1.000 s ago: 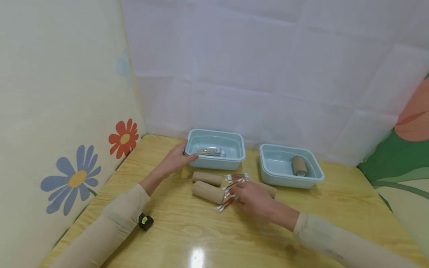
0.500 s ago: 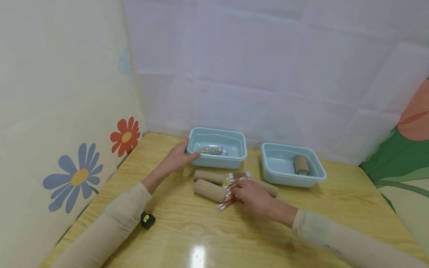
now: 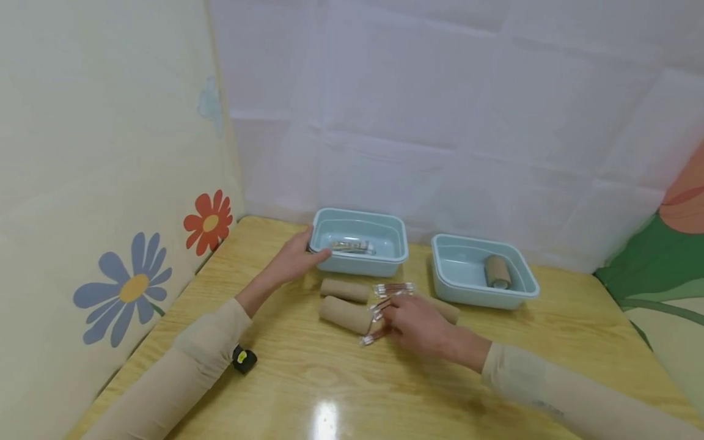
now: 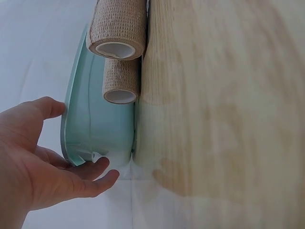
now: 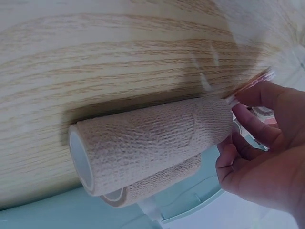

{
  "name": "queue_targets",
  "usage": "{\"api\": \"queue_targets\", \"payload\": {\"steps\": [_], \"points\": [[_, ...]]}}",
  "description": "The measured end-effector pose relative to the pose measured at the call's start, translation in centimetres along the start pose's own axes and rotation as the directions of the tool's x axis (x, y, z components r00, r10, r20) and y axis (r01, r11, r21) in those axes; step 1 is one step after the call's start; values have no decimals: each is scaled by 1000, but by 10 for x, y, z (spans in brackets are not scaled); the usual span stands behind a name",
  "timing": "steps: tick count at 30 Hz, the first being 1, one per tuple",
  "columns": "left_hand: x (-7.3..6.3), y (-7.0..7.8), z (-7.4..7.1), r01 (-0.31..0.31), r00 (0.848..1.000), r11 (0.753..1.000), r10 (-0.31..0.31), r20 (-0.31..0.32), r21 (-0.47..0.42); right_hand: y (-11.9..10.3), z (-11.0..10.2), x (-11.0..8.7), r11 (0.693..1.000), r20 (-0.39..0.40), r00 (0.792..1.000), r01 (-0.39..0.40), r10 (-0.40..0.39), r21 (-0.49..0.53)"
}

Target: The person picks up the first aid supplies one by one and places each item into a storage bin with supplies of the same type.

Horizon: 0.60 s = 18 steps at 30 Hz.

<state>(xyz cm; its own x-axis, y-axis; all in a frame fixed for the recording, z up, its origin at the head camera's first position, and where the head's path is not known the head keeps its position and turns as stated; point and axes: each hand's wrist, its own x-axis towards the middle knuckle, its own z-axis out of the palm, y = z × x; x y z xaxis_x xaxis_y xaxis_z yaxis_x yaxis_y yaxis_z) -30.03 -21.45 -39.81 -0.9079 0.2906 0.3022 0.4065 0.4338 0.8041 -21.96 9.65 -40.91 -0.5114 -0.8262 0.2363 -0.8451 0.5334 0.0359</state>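
My left hand (image 3: 291,260) holds the left end of a light blue plastic tub (image 3: 360,266), thumb at its front rim; a clear packet of thin sticks (image 3: 352,247) lies inside. In the left wrist view the thumb touches the tub's rim and the fingers bend round its end. My right hand (image 3: 418,324) is among clear packets of brown cotton swabs (image 3: 393,288) on the table. In the right wrist view, its thumb and fingertips pinch a swab packet (image 5: 252,86). Two tan bandage rolls (image 3: 345,313) lie left of these packets. Another roll (image 3: 447,310) is partly hidden behind the right hand.
A second light blue tub (image 3: 475,295) stands to the right with one tan bandage roll (image 3: 497,272) in it. A small black item with a yellow mark (image 3: 244,359) is beside the left sleeve. A white sheet (image 3: 418,122) rises behind the wooden table (image 3: 308,391).
The head view has drifted slightly, so everything appears a little further right. Both hands stay at the same things, with the right fingers barely shifting among the swab packets.
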Motion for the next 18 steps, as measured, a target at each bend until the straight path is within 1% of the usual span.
{"api": "queue_targets", "payload": {"steps": [7,11,14,18], "points": [[1,6,-3,32,999,998,-33,8,56,4,-5,0,998,61,997,-47,49,-38],[0,3,-4,50,998,996,-52,22,79,4,-10,0,997,93,994,-60,64,-41],[-1,0,-5,59,998,994,-62,31,91,4,-13,0,998,98,993,-59,63,-37],[-1,-1,-3,57,997,994,-61,43,90,6,-19,-2,998,88,994,-61,62,-14]]}}
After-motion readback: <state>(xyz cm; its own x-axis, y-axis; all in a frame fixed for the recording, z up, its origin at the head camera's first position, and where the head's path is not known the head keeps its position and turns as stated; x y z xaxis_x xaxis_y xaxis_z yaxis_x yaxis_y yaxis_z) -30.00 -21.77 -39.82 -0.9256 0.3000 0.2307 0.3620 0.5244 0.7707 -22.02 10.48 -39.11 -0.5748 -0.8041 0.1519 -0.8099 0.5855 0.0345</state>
